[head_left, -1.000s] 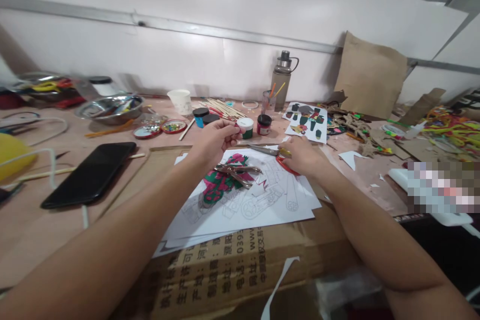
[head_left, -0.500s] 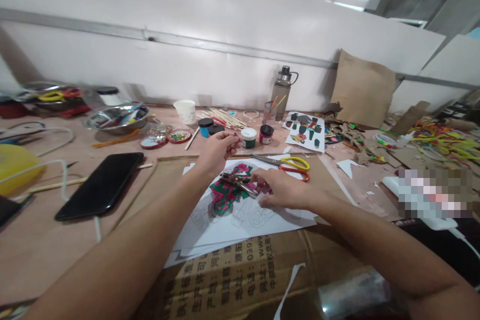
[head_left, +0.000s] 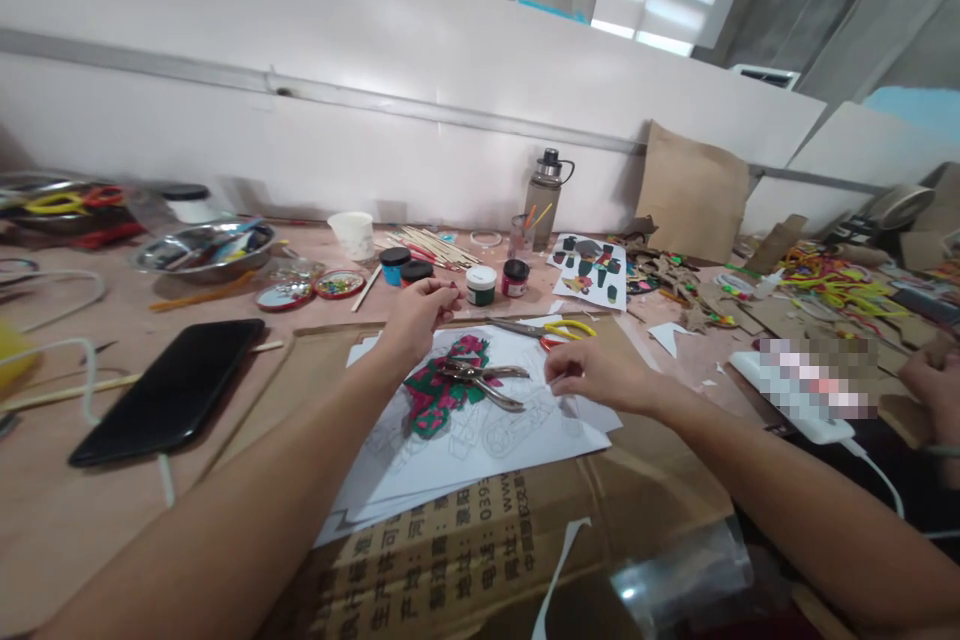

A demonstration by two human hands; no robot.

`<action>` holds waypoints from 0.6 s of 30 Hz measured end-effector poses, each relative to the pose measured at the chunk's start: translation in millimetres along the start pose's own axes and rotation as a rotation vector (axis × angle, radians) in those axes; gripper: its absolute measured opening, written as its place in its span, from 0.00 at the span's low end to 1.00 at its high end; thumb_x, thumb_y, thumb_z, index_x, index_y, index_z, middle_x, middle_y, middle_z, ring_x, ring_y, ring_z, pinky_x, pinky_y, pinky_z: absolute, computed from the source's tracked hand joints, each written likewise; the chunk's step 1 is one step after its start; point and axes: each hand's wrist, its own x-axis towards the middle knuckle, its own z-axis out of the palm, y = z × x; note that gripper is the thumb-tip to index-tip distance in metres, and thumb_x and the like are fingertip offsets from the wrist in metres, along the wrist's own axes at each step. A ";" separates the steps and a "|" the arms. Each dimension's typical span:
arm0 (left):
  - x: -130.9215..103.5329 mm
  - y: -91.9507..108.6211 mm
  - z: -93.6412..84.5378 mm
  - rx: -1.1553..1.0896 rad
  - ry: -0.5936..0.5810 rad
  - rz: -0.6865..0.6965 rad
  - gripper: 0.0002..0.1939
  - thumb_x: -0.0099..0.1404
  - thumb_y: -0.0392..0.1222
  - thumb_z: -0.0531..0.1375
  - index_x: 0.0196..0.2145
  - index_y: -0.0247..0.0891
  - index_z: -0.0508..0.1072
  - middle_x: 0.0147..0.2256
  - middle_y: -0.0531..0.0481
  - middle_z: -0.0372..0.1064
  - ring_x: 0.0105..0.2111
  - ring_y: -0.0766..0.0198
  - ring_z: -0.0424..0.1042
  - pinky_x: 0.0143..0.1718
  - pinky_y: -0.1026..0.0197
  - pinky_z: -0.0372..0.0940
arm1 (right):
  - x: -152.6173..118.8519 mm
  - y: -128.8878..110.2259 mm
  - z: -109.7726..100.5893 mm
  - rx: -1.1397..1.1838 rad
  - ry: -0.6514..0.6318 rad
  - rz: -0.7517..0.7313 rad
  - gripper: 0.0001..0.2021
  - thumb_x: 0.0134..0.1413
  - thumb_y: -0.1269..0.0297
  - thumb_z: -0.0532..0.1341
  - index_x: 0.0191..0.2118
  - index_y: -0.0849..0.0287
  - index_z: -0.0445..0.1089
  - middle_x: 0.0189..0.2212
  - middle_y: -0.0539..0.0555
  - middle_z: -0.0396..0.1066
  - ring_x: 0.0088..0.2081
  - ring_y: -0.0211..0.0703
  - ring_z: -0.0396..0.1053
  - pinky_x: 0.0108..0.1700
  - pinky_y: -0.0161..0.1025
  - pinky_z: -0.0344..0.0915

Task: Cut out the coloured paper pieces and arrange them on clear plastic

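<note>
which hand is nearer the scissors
Right. The right hand is by the handle end of the scissors; the left hand is farther off, past the blade end.

The punch (head_left: 471, 375) is bright, polished metal, smooth along its handles. Beneath it, the sheets (head_left: 442, 465) are white, matt paper, and the scissors (head_left: 566, 329) pair dull grey metal blades with smooth, coloured plastic-looking handles. The box board (head_left: 622, 490) is brown, matt cardboard, creased in places; the clear film (head_left: 679, 568) is glossy plastic. Glassy black covers the phone (head_left: 172, 385). The bowl (head_left: 206, 272) is shiny metal, the sticks (head_left: 442, 250) bare, matt wood. The bottle (head_left: 541, 200) looks like smoky, translucent plastic, and the surface (head_left: 52, 510) like dull wood.
</note>
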 end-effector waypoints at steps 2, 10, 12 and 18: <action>-0.2 -1.1 -0.4 0.005 -0.001 -0.006 0.10 0.42 0.35 0.69 0.22 0.38 0.71 0.25 0.49 0.72 0.22 0.68 0.66 0.22 0.66 0.57 | -14.7 5.7 -13.3 0.013 0.025 0.052 0.02 0.51 0.68 0.63 0.30 0.59 0.72 0.28 0.49 0.70 0.32 0.39 0.66 0.35 0.34 0.59; 1.4 -2.3 -3.0 -0.010 -0.020 -0.005 0.13 0.42 0.35 0.70 0.24 0.38 0.69 0.25 0.49 0.73 0.23 0.68 0.65 0.23 0.66 0.57 | -95.9 41.6 -52.1 -0.151 -0.071 0.397 0.06 0.48 0.68 0.60 0.27 0.58 0.75 0.26 0.54 0.74 0.31 0.45 0.69 0.35 0.38 0.62; 2.2 -2.0 -4.1 -0.015 -0.024 -0.003 0.13 0.42 0.36 0.70 0.24 0.38 0.69 0.25 0.49 0.73 0.24 0.68 0.66 0.23 0.66 0.56 | -105.6 46.0 -51.9 -0.340 0.023 0.506 0.07 0.47 0.66 0.63 0.33 0.57 0.78 0.34 0.58 0.77 0.39 0.52 0.72 0.40 0.43 0.65; 0.7 0.0 -4.9 0.002 -0.058 -0.006 0.13 0.42 0.36 0.70 0.24 0.36 0.70 0.24 0.49 0.72 0.22 0.69 0.66 0.23 0.66 0.55 | -75.9 19.3 -28.1 -0.443 0.367 0.308 0.12 0.59 0.62 0.60 0.45 0.57 0.77 0.48 0.61 0.75 0.52 0.55 0.70 0.56 0.51 0.63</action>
